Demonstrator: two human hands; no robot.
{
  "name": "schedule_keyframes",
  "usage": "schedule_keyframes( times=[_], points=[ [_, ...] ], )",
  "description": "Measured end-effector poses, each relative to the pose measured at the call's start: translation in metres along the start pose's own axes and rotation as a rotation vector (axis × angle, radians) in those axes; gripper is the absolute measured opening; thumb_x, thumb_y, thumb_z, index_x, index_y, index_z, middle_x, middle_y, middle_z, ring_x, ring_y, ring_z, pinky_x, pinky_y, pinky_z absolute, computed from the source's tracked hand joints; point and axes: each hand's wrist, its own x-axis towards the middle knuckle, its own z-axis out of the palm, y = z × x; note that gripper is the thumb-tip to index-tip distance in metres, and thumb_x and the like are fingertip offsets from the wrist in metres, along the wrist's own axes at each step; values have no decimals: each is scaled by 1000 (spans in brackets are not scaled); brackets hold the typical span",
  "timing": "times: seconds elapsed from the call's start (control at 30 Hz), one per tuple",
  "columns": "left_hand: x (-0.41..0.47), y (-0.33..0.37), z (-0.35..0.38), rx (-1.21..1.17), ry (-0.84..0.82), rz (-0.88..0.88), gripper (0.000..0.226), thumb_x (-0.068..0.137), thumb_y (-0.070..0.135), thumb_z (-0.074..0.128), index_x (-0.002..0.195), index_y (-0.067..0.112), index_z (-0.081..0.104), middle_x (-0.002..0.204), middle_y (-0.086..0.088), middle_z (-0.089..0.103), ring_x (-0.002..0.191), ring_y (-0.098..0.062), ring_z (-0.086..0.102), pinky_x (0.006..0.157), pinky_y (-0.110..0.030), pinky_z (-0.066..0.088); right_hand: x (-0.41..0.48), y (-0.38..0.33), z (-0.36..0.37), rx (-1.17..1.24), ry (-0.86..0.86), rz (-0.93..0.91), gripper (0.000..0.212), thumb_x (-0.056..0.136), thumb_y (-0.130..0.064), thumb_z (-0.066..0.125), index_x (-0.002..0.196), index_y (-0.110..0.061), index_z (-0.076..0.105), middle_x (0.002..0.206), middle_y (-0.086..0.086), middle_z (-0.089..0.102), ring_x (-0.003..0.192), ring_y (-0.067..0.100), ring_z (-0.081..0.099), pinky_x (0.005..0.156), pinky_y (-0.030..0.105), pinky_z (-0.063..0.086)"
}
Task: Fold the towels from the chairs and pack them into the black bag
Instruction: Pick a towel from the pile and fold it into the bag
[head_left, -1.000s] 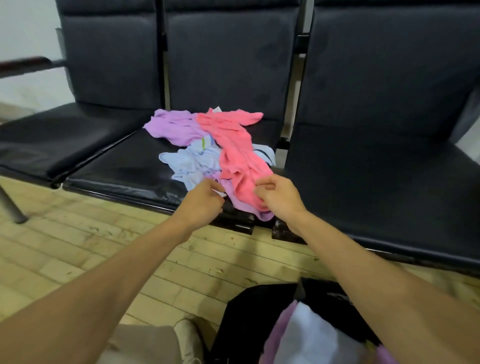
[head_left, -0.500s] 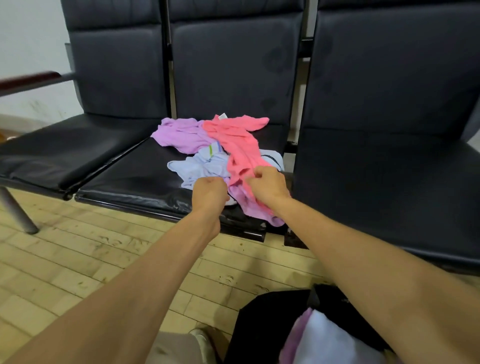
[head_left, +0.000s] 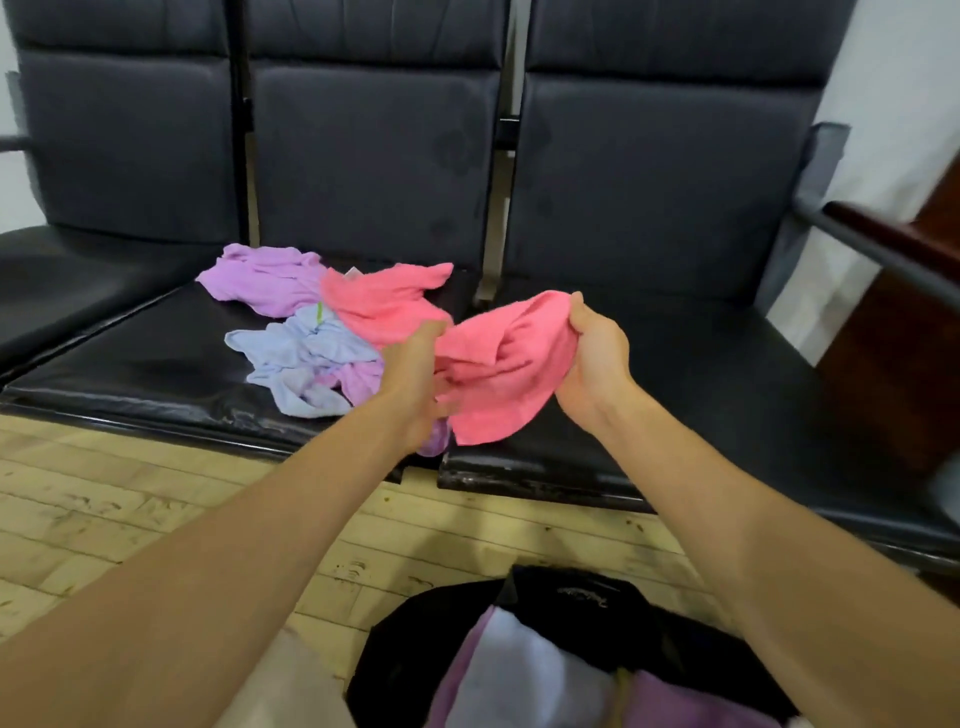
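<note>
Now both hands grip one crumpled pink cloth towel (head_left: 506, 364) btwn them. Left hand (head_left: 415, 384) pinches its left edge, right hand (head_left: 592, 364) clamps its right end, above black padded chair seat (head_left: 675, 395).

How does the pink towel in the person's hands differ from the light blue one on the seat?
The pink towel is lifted off the seat, gripped by the left hand and right hand; the light blue towel lies untouched on the middle chair seat. The pink towel is stretched between two hands, while the light blue towel is crumpled in a heap with other towels. Neither is folded yet.
</note>
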Motion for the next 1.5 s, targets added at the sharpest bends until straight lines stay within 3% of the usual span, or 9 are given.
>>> schedule_keyframes(
  times=[0.13, 0.3, 0.43, 0.63, 0.77, 0.9, 1.07, 1.27, 1.5],
  points=[
    [1, -25, 33, -57, -87, -106, 23, 94, 30, 48, 108, 13, 54, 101, -12, 60, 96, -31, 61, 89, -50, 51, -10, -20, -58, -15, -74, 29, 41, 101, -31, 46, 119, 2, 62, 113, 17, 70, 107, 30, 67, 90, 40, 54],
    [7, -49, 73, -54, -26, -83, 15, 94, 15, 51, 94, 0, 56, 72, -6, 61, 63, -13, 59, 48, -22, 47, -24, -24, -113, -112, -165, 96, 24, 93, -23, 56, 88, -4, 70, 97, 16, 69, 92, 28, 66, 91, 40, 50],
    [17, -64, 91, 114, 298, 88, 44, 80, 8, 67, 118, 0, 48, 102, -12, 57, 81, -18, 56, 53, -25, 43, -36, -31, -124, -615, -183, -41, 33, 92, -25, 59, 61, -16, 59, 64, 1, 57, 68, 17, 53, 65, 31, 42],
    [9, -69, 108, 136, 31, 128, 53, 78, 3, 64, 128, 10, 52, 117, -12, 62, 94, -20, 62, 76, -34, 53, -39, -29, -151, -1106, -184, -90, 19, 90, -10, 55, 80, -22, 67, 89, -5, 70, 84, 9, 63, 73, 25, 51],
    [-12, -51, 110, 259, -178, 324, 47, 72, 4, 61, 116, 20, 62, 109, -4, 67, 100, -19, 64, 83, -37, 54, -28, -24, -153, -888, -31, -79, 20, 93, -8, 47, 91, -20, 62, 88, 3, 72, 74, 17, 67, 61, 28, 53],
    [-30, -47, 105, 275, -388, 196, 48, 65, 8, 58, 111, 18, 68, 105, -12, 69, 99, -27, 65, 87, -41, 52, -22, -16, -154, -546, 0, 121, 27, 103, -25, 39, 103, -11, 63, 101, 11, 71, 90, 24, 67, 85, 37, 56],
    [-38, -59, 101, 402, -406, 93, 26, 88, 20, 57, 111, 16, 69, 110, -6, 71, 108, -23, 64, 96, -41, 50, -26, -12, -153, -88, 7, 243, 29, 101, -25, 39, 91, -10, 61, 87, 6, 66, 77, 20, 62, 68, 32, 50],
    [-46, -68, 92, 477, -195, 60, 22, 96, 25, 48, 105, 16, 66, 108, -7, 69, 103, -25, 63, 92, -42, 51, -30, -17, -154, -259, -93, 226, 39, 91, -45, 59, 105, -10, 69, 100, 9, 64, 88, 22, 56, 81, 33, 46],
    [-58, -88, 75, 355, -233, -115, 25, 94, 5, 51, 111, -10, 62, 114, -26, 64, 106, -34, 63, 91, -43, 50, -48, -7, -147, -817, -343, 38, 46, 78, -21, 79, 121, -17, 61, 87, 1, 72, 74, 12, 65, 66, 26, 49]
  ],
)
